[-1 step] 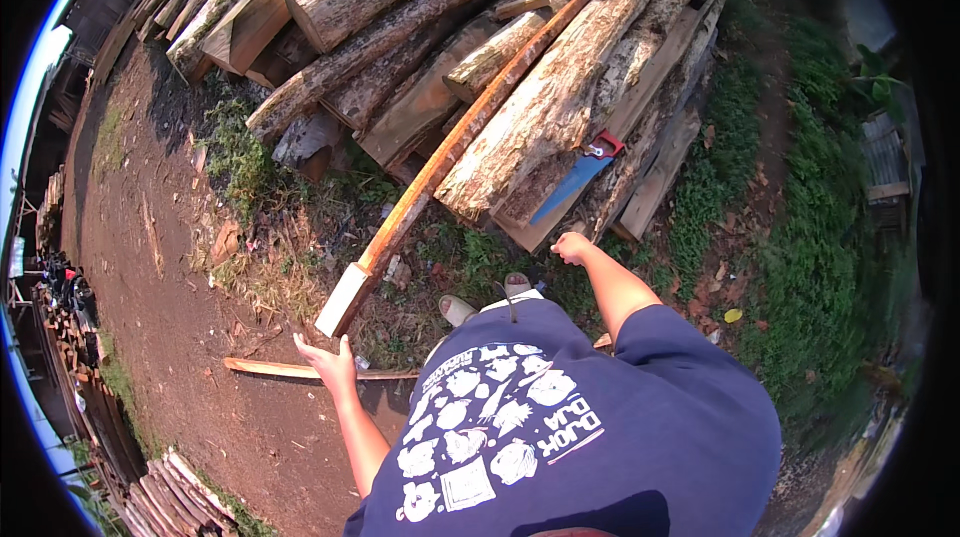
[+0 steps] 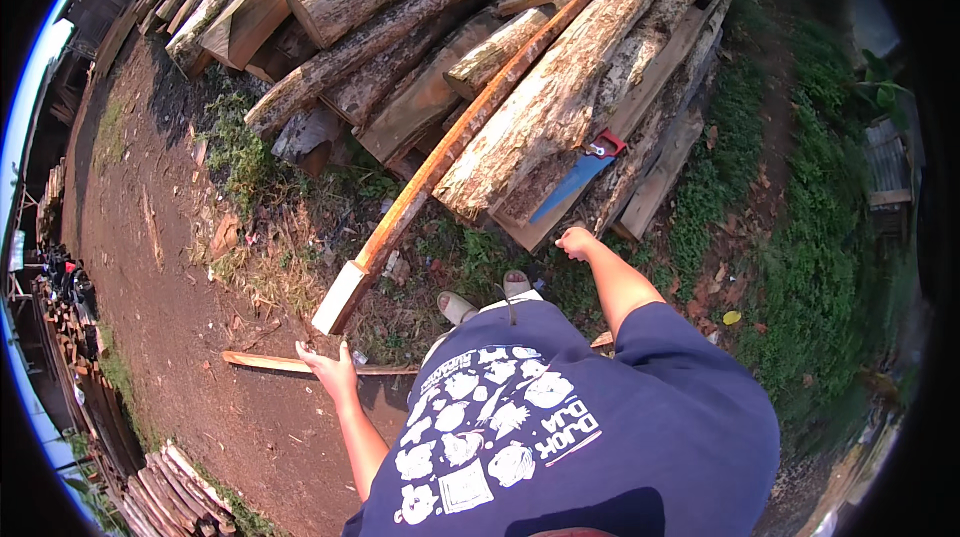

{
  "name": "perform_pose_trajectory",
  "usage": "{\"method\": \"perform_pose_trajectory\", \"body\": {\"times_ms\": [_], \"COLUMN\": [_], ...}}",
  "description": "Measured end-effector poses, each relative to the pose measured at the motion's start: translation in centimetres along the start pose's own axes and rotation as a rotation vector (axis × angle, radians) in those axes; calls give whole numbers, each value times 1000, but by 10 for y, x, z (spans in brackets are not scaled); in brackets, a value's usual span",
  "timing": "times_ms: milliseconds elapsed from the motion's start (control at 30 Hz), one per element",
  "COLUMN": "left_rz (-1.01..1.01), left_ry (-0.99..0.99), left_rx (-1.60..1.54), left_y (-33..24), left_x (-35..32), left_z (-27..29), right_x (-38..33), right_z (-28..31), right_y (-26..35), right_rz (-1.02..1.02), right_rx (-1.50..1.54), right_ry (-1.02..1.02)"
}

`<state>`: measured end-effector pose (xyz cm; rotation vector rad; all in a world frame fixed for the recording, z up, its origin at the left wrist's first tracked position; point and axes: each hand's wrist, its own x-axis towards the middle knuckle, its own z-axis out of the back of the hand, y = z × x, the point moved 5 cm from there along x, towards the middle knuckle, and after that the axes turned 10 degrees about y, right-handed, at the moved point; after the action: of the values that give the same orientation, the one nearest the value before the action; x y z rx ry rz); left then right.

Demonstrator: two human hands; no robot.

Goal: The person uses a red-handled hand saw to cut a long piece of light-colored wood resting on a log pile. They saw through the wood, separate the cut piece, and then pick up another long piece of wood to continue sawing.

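Note:
My left hand (image 2: 330,369) hangs open with its fingers apart, just below the pale cut end of a long orange-brown plank (image 2: 425,182). The plank leans from the ground up over a pile of rough logs (image 2: 560,87). A thin wooden strip (image 2: 265,364) lies on the dirt beside that hand. My right hand (image 2: 575,242) is curled with nothing in it, close below the tip of a blue-bladed hand saw (image 2: 572,185). The saw has a red handle and rests on the logs. My pale shoes (image 2: 458,307) stand in the weeds by the pile.
A dirt track (image 2: 170,267) runs along the left. Stacked boards (image 2: 180,492) lie at the lower left, with more timber along the left rim. Thick grass (image 2: 810,237) covers the right side. Bark scraps litter the ground by the logs.

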<state>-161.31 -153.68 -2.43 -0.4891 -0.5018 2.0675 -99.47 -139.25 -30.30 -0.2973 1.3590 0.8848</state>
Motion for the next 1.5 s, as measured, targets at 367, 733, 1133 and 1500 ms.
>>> {"method": "perform_pose_trajectory", "body": {"times_ms": [367, 733, 1133, 1500], "left_rz": [923, 1066, 1037, 783], "left_ry": [1072, 702, 778, 835], "left_rx": [-240, -307, -151, -153], "left_y": [139, 73, 46, 88], "left_x": [-338, -288, -276, -208], "left_z": [-28, -20, -23, -71], "right_x": [72, 100, 109, -136], "right_z": [243, 310, 304, 78], "right_y": [-53, -51, -83, 0], "right_rz": [-66, -342, -30, 407], "right_rx": [4, -414, -347, 583], "right_ry": [-534, -588, -639, 333]}}
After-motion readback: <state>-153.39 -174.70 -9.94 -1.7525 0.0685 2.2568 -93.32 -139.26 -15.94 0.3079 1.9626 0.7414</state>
